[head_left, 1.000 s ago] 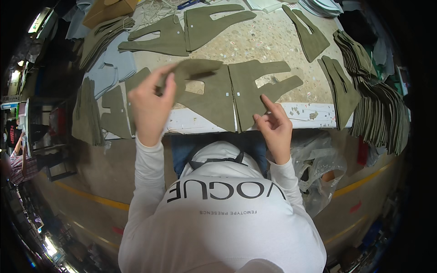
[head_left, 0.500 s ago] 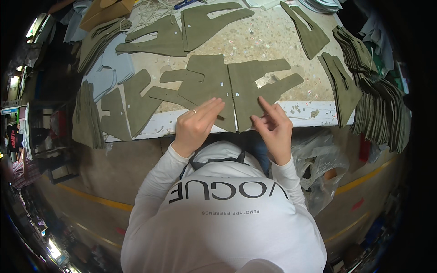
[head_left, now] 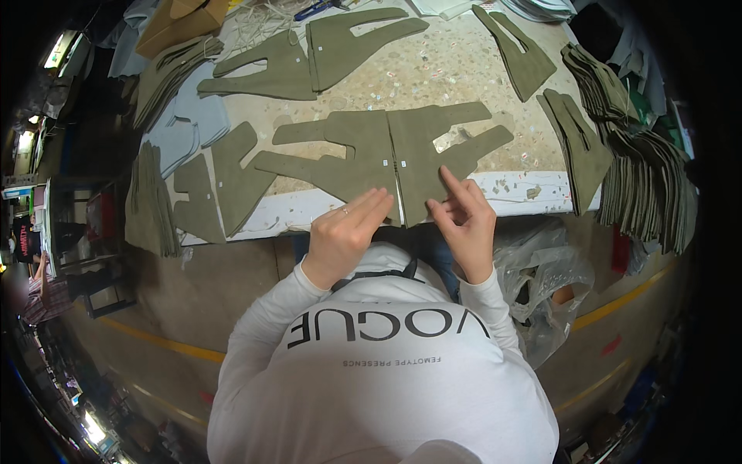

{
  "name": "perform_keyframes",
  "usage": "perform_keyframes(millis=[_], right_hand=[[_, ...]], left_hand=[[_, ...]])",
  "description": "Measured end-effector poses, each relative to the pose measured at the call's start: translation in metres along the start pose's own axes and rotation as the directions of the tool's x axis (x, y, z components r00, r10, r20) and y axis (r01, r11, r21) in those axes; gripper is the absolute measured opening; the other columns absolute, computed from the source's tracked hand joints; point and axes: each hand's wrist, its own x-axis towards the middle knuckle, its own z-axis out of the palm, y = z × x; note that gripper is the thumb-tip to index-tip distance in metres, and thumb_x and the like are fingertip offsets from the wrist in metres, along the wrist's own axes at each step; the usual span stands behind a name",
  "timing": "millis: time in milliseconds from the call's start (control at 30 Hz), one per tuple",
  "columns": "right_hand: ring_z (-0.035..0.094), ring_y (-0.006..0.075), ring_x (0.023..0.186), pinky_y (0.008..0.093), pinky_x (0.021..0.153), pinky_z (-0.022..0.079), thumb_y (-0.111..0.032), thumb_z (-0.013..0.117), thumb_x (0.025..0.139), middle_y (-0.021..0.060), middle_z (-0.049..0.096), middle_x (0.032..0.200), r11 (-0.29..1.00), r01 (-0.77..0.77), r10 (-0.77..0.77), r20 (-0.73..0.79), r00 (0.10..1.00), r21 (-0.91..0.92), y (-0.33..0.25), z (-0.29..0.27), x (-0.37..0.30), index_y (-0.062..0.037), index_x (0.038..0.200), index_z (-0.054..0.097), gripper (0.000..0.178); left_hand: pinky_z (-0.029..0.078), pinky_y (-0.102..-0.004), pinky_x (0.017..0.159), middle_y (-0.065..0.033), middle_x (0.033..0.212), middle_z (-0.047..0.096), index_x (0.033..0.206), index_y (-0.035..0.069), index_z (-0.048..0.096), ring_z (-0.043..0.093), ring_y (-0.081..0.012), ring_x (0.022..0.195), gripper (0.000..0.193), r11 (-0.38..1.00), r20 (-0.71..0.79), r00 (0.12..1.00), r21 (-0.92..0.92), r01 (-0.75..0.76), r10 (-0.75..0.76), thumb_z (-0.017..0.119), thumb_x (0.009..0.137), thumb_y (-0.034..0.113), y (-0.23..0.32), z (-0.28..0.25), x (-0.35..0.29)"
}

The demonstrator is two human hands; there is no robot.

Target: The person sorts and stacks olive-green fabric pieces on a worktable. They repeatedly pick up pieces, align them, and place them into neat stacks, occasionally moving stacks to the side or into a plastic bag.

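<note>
Two olive-green cut panels, suede-like with slotted arms, lie side by side in front of me, their straight edges almost meeting. On the near part of the left panel (head_left: 363,164) rest the fingertips of my left hand (head_left: 342,241), stretched out and held together. My right hand (head_left: 470,220) touches the right panel (head_left: 416,147) near its outer edge, with forefinger extended and thumb apart. Small pale labels sit beside the seam between the panels. Neither hand grips anything. The left hand hides the near edge of its panel.
Similar panels (head_left: 348,54) lie farther back, and others (head_left: 205,193) at the left. Piles of green pieces (head_left: 649,193) hang over the table's right edge. Light blue pieces (head_left: 209,116), blue-handled scissors (head_left: 313,9) and a cardboard box (head_left: 182,23) stand around. A clear plastic bag (head_left: 541,286) is below.
The upper piece on the left has slid toward me with my left hand and now lines up over the piece beneath it. My right hand has stayed nearly still.
</note>
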Motion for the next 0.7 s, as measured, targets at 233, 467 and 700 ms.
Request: perform_keyframes(millis=[233, 467, 700], right_hand=[[0.056, 0.0177, 0.062, 0.0313, 0.055, 0.047, -0.017, 0.078, 0.076, 0.0073, 0.052, 0.082, 0.923, 0.200, -0.115, 0.260, 0.959, -0.330, -0.016, -0.019, -0.002, -0.0090, 0.126, 0.063, 0.053], [0.056, 0.0199, 0.063, 0.0313, 0.055, 0.047, -0.011, 0.073, 0.080, 0.0064, 0.053, 0.079, 0.911, 0.349, -0.309, 0.197, 0.930, -0.220, -0.017, -0.009, 0.005, -0.0086, 0.114, 0.069, 0.034], [0.053, 0.0181, 0.057, 0.0289, 0.052, 0.045, -0.002, 0.072, 0.078, 0.0071, 0.056, 0.077, 0.898, 0.370, -0.357, 0.096, 0.929, -0.239, -0.036, -0.002, -0.006, -0.0062, 0.107, 0.072, 0.029]], left_hand=[[0.056, -0.0269, 0.072, -0.0100, 0.099, 0.073, 0.107, 0.004, 0.072, 0.072, -0.0200, 0.091, 0.025, 0.963, 0.083, 0.994, -0.251, 0.094, -0.075, 0.071, 0.082, 0.006, 0.003, -0.017, 0.009], [0.055, -0.0247, 0.069, -0.0111, 0.094, 0.070, 0.122, 0.001, 0.062, 0.068, -0.0130, 0.081, 0.029, 0.368, 0.425, 0.747, -0.677, 0.637, -0.510, 0.052, 0.100, 0.017, -0.012, -0.023, 0.041], [0.055, -0.0267, 0.068, -0.0171, 0.123, 0.059, 0.125, 0.007, 0.061, 0.067, -0.0171, 0.079, 0.032, 0.791, 0.215, 0.927, -0.484, 0.375, -0.308, 0.059, 0.093, 0.012, 0.006, 0.007, 0.071]])
